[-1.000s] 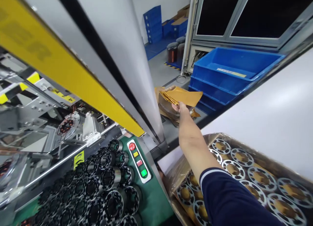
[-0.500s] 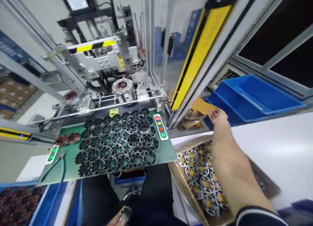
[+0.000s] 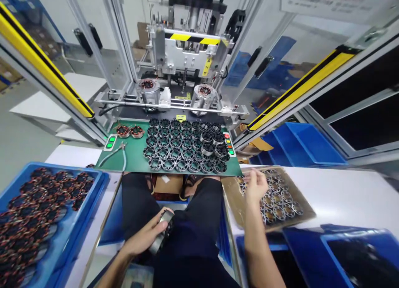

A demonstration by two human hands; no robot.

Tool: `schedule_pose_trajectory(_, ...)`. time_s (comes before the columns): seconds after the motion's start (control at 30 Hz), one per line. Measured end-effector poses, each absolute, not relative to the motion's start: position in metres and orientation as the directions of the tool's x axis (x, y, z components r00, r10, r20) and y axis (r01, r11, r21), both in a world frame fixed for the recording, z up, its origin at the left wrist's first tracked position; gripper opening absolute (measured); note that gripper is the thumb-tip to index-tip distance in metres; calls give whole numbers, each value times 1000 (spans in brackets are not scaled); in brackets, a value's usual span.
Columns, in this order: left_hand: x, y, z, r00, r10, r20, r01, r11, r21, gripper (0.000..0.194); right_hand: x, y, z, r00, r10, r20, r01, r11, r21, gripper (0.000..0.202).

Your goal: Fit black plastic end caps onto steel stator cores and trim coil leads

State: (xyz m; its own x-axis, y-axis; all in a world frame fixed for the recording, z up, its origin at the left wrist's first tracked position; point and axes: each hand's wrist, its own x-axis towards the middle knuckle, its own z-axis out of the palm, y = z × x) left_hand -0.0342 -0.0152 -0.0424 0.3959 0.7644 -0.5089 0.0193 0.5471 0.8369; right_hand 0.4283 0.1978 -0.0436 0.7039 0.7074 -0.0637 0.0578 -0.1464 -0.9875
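Near my lap, my left hand (image 3: 149, 235) is wrapped round a metal stator core (image 3: 162, 232) with black parts on its side; whether it is one or a short stack I cannot tell. My right hand (image 3: 256, 185) hovers by the near-left part of a cardboard box (image 3: 232, 198), its fingers apart and nothing visible in them. Bare ring-shaped stator cores (image 3: 276, 198) lie in rows in that box. On the green work mat (image 3: 131, 155) ahead stand rows of black-lined stator cores (image 3: 182, 144), some stacked at the right.
Two copper-wound stators (image 3: 130, 131) and pliers (image 3: 123, 153) lie on the mat's left. A machine (image 3: 188, 51) with two round fixtures stands behind. A blue tray (image 3: 67, 234) of wound stators sits at left, blue bins (image 3: 299, 144) at right. Control buttons (image 3: 230, 146) flank the mat.
My right hand has drawn back from the brown paper near the blue bins to the cardboard box. My view has swung left. The machine's fixtures appear shifted. My left hand still holds the stator core.
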Motion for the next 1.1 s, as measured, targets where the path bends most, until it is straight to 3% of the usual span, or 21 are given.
schedule_pose_trajectory(0.2,-50,-26,-48,322,795,-514,-122,573,810,89,347,131,-66,392,914,101,338,-41,-940,40)
schedule_pose_trajectory(0.33,-51,-24,-47,253,817,-518,-191,567,802,83,297,118,-63,29,994,104,453,80,-888,38)
schedule_pose_trajectory(0.53,-54,-14,-28,136,860,-491,-264,509,819,66,224,118,-61,-468,882,47,433,276,-858,32)
schedule_pose_trajectory(0.7,-64,3,-13,21,875,-484,-352,460,815,63,202,117,-50,-658,749,82,334,388,-859,30)
schedule_pose_trajectory(0.8,-77,26,-3,-41,888,-459,-453,392,800,76,217,113,-44,-590,792,155,331,413,-848,29)
schedule_pose_trajectory(0.87,-89,46,4,-96,895,-436,-528,326,784,88,243,115,-41,-437,869,232,362,406,-839,29)
schedule_pose_trajectory(0.97,-106,78,13,-148,902,-405,-614,237,753,96,300,136,-36,-31,933,358,422,337,-842,33)
schedule_pose_trajectory(1.1,-118,110,18,-83,904,-419,-671,260,695,96,376,191,-32,531,758,378,422,150,-894,40)
